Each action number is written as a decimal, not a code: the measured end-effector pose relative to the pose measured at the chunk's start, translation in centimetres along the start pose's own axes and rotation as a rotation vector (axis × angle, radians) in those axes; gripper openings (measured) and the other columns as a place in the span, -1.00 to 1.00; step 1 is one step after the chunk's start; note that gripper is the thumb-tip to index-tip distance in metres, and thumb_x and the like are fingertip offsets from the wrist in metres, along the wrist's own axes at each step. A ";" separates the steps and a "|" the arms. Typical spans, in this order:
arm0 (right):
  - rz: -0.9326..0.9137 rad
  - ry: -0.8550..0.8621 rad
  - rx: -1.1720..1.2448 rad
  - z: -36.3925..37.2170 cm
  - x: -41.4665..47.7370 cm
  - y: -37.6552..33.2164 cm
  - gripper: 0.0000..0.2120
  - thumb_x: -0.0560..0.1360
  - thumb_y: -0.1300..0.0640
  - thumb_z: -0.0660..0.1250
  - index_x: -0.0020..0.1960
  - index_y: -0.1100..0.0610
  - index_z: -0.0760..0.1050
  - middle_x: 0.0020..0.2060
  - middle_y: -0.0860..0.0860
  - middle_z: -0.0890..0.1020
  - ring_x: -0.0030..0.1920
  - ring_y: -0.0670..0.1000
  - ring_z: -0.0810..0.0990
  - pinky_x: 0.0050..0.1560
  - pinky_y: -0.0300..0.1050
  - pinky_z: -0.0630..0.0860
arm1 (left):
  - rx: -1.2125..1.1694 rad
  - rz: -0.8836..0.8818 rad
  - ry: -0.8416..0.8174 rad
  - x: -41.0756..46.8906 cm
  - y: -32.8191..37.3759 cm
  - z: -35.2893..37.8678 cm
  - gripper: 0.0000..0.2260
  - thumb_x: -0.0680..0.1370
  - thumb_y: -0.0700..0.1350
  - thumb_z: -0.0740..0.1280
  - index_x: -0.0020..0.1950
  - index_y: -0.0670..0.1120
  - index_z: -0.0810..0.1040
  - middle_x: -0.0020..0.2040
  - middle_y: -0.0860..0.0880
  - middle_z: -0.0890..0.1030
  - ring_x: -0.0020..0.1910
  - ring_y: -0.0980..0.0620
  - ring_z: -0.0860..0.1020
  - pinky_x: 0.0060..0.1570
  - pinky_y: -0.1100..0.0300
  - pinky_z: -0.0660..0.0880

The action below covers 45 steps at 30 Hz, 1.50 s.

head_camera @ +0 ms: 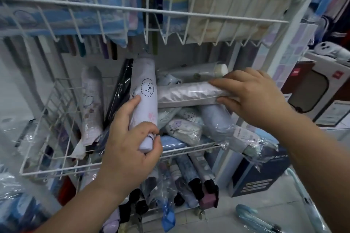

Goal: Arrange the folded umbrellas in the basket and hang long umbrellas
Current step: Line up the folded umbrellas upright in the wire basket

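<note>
So the person has both hands in the middle wire basket (47,171) of the white rack. The left hand (130,149) is wrapped around the handle end of a lavender folded umbrella (146,100) with a little dog doodle on it. Fingers are closed round the lower barrel, thumb pinching near the cap, and the rest of the umbrella sticks up and away from the grip, leaning beside a black wrapped umbrella (119,92). The right hand (250,96) is clamped on the near end of a pale pink umbrella (187,93) lying crosswise on top of the pile, fingers over the top and thumb tucked under, with the free end reaching toward the lavender one and just about meeting it.

Handling-wise these look light and stiff along the shaft, so gripping one end should swing the whole thing without sag. The pink one is in a clear plastic sleeve though, and that stuff is probably slippery and crinkly, so squeezing the solid core beats pinching loose film. The fabric part gives a bit; the handle end is the firmest hold. Under the right-hand grip the pile is a jumble of wrapped umbrellas (181,128), so anything laid on it may roll.
</note>
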State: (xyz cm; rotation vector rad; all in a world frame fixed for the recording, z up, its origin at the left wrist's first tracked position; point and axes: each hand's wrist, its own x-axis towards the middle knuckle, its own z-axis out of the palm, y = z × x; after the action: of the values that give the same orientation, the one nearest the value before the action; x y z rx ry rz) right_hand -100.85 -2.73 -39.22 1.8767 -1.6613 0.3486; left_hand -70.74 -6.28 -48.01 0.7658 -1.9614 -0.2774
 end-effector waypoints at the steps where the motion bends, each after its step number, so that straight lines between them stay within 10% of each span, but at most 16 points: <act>1: 0.004 0.040 -0.030 0.2 -0.2 -0.2 -0.59 0.51 -0.17 0.30 0.33 -0.10 0.54 0.07 0.01 0.62 0.10 0.20 0.53 0.10 0.15 0.45 | 0.016 0.006 0.000 0.1 -0.1 0.1 -0.81 0.49 0.01 0.32 -0.12 -0.08 0.64 0.50 -0.11 0.28 0.50 -0.08 0.30 0.38 -0.07 0.39; 10: -0.083 0.187 0.080 1.5 0.0 -3.1 -0.86 0.49 0.11 0.39 0.03 0.03 0.66 -0.12 0.03 0.57 -0.13 0.15 0.51 -0.17 0.08 0.46 | 0.111 0.032 0.000 0.0 -1.4 0.4 -0.78 0.47 -0.01 0.30 -0.17 -0.12 0.64 0.40 -0.20 0.37 0.42 -0.19 0.36 0.37 -0.10 0.39; 17: 0.029 0.203 0.075 2.1 -0.8 -2.1 -0.75 0.54 -0.08 0.37 0.19 -0.08 0.64 0.17 0.05 0.59 0.19 0.16 0.52 0.20 0.12 0.41 | 0.087 0.009 0.009 1.4 -1.3 1.2 -0.82 0.47 0.00 0.31 -0.16 -0.09 0.61 0.42 -0.16 0.34 0.45 -0.16 0.33 0.38 -0.17 0.39; 21: -0.009 -0.010 -0.061 1.0 -0.2 -1.3 -0.51 0.52 -0.26 0.25 0.40 -0.13 0.40 0.14 0.01 0.57 0.09 0.14 0.53 0.05 0.05 0.43 | 0.067 0.033 0.066 1.4 -1.0 1.3 -0.79 0.48 0.00 0.30 -0.17 -0.12 0.62 0.42 -0.16 0.32 0.47 -0.15 0.30 0.49 0.10 0.24; 26: -0.047 -0.076 -0.099 0.0 -0.1 -1.2 -0.51 0.54 -0.26 0.19 0.42 -0.15 0.36 -0.03 -0.04 0.58 -0.01 0.10 0.55 -0.05 0.03 0.44 | 0.053 0.037 0.110 1.5 -0.3 1.1 -0.79 0.48 0.00 0.29 -0.17 -0.13 0.61 0.41 -0.15 0.29 0.47 -0.17 0.30 0.43 -0.09 0.33; 35: 0.545 0.024 0.653 -0.1 -4.4 -2.5 -0.76 0.57 -0.11 0.33 0.22 -0.23 0.42 -0.35 -0.10 0.54 -0.42 -0.02 0.52 -0.32 -0.03 0.52 | 0.060 0.071 0.148 1.3 0.3 0.7 -0.84 0.46 -0.07 0.34 -0.17 -0.14 0.63 0.41 -0.24 0.31 0.43 -0.20 0.33 0.39 -0.08 0.37; 45: 0.678 0.182 0.356 2.5 -1.2 -4.4 -0.82 0.50 -0.03 0.39 -0.02 0.06 0.63 -0.04 0.01 0.52 -0.05 0.07 0.54 -0.13 -0.14 0.34 | -0.038 0.017 -0.011 1.5 -0.4 3.2 -0.97 0.46 -0.13 0.41 -0.15 -0.08 0.59 0.43 -0.12 0.31 0.42 -0.08 0.33 0.38 0.08 0.31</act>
State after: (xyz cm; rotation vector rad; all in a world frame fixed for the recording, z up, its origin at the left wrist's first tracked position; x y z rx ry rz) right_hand -97.32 -3.07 -43.00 1.3853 -2.1700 1.1148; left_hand -73.86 -7.94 -48.73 0.7242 -1.9667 -0.3087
